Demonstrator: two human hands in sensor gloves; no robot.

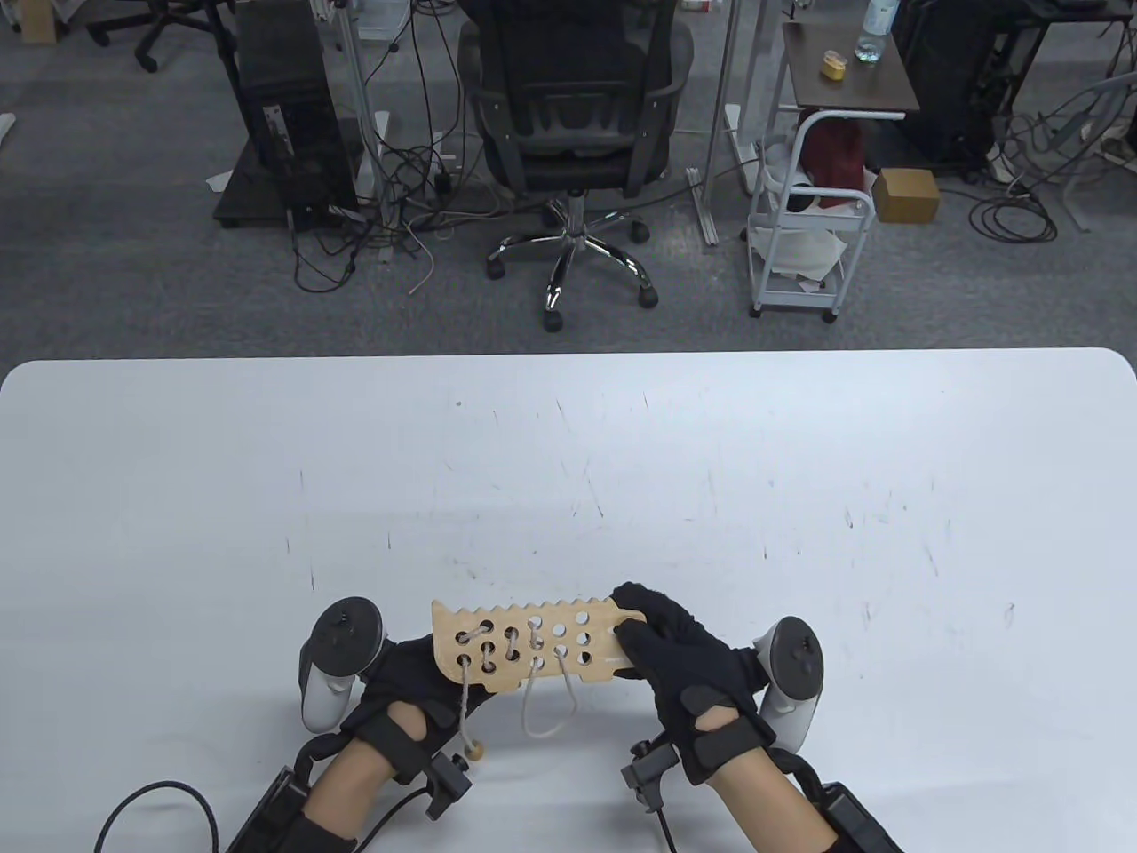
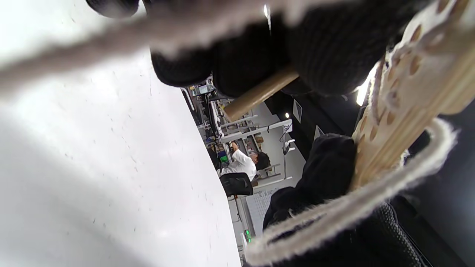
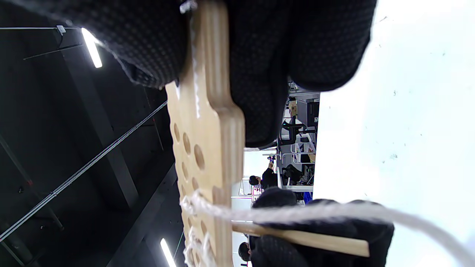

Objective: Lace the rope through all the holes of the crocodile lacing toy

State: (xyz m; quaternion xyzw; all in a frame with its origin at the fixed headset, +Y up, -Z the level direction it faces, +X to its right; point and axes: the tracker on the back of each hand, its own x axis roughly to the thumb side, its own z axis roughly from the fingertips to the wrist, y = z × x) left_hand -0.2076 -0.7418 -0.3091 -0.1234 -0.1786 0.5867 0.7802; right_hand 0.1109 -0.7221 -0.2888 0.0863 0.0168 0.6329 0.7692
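The wooden crocodile lacing board is flat plywood with a toothed upper edge and round holes, held above the white table near its front edge. The left hand in a black knit glove grips its left end; the right hand grips the narrow right end. The cream fuzzy rope crosses the left holes, hangs in a loop below, and ends in a wooden bead. A slim wooden needle lies among the left fingers.

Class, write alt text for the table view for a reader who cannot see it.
Two black-gloved hands, left and right, hold a flat wooden crocodile lacing board above a white table; cream rope laces its left holes and loops below.
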